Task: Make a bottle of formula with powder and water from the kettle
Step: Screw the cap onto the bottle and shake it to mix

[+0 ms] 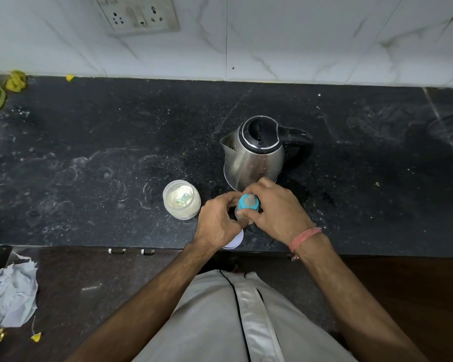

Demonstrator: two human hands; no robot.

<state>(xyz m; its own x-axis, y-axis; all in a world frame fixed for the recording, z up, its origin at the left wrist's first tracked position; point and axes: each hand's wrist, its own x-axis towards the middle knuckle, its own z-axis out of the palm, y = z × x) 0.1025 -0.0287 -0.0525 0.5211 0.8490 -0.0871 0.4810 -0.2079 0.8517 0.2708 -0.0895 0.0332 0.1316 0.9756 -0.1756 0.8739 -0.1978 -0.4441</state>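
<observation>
"Which step was it?"

"Both worked the bottle [242, 212], near the kettle [254, 152]: the left hand [217, 220] gripped its body, the right hand [277, 207] pinched the blue teat cap [247, 202]."

"Next?"

"Unclear whether opening or closing; the powder jar [181, 199] stood open left."

We stand in a home kitchen: a dark stone counter [89, 158], marble-tiled wall [298, 35] with socket [139, 14], steel kettle [254, 152].
</observation>
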